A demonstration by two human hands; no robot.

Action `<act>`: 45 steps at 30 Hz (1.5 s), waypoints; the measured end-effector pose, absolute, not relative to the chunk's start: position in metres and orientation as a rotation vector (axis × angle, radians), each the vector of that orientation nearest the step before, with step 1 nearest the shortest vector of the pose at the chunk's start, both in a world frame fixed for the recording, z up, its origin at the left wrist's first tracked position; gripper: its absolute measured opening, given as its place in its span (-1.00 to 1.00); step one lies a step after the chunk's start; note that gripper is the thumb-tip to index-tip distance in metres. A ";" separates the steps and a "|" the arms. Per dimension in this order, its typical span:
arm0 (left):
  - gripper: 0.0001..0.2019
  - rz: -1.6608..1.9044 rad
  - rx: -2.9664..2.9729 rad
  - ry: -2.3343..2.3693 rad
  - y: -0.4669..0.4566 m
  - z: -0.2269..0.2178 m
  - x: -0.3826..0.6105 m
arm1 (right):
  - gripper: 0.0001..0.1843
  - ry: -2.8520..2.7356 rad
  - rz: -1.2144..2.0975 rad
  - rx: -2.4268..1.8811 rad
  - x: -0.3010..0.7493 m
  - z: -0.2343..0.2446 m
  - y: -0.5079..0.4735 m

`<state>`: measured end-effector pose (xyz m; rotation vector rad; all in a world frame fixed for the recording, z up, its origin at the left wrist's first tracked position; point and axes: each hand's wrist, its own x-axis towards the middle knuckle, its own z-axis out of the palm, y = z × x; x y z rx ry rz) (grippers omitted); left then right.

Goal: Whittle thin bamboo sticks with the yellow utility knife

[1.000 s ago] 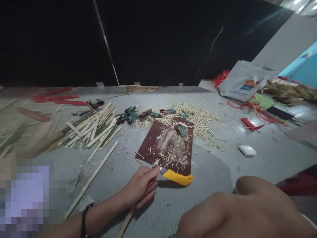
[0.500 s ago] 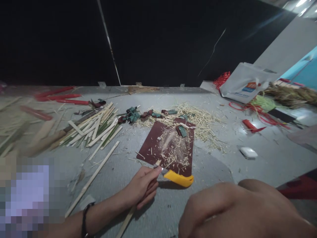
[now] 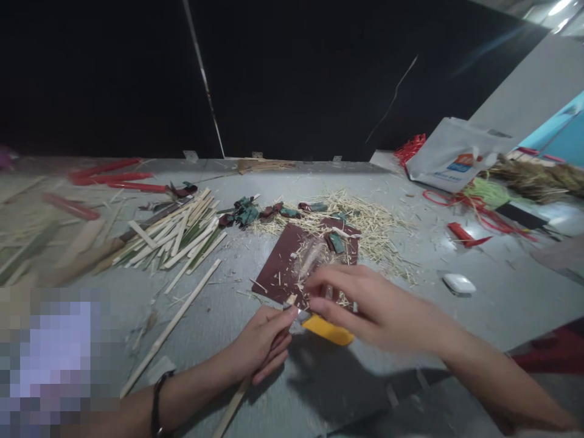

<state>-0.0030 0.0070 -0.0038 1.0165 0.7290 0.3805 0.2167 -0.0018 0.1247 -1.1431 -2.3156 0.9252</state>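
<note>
My left hand (image 3: 262,344) is closed around a bamboo strip (image 3: 233,406), whose tip pokes out past the thumb. At that tip lies the blade of a yellow-handled utility knife (image 3: 327,329), its metal end against my left thumb. My right hand (image 3: 360,304), slightly blurred, hovers just above the knife handle, thumb and fingers curved and apart with nothing visible between them. Beneath and beyond is a dark red-brown sheet (image 3: 274,267) strewn with shavings.
Cut bamboo strips (image 3: 180,237) lie in a heap at left, with a long strip (image 3: 173,325) nearer me. Thin shavings (image 3: 378,234) spread behind the sheet. Red sticks (image 3: 137,186), a white plastic bag (image 3: 449,155) and a small white case (image 3: 458,283) are around. A dark panel (image 3: 292,79) stands behind.
My right hand has moved from close to the camera at lower right, forward and left over the knife handle. The left hand, strip and knife have hardly moved.
</note>
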 end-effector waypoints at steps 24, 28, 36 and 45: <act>-0.40 0.335 0.998 0.650 0.009 -0.001 -0.009 | -0.61 -1.079 2.456 -0.755 0.206 -0.002 0.005; -0.36 0.327 1.033 0.717 0.005 0.005 -0.007 | -0.52 -0.960 2.500 -0.852 0.199 0.002 0.001; -0.30 0.401 1.095 0.798 0.000 0.002 -0.003 | -0.36 -0.961 2.304 -1.051 0.183 0.002 -0.012; -0.31 0.498 1.098 0.804 -0.001 0.006 0.000 | -0.38 -1.110 1.923 -1.107 0.169 -0.002 -0.027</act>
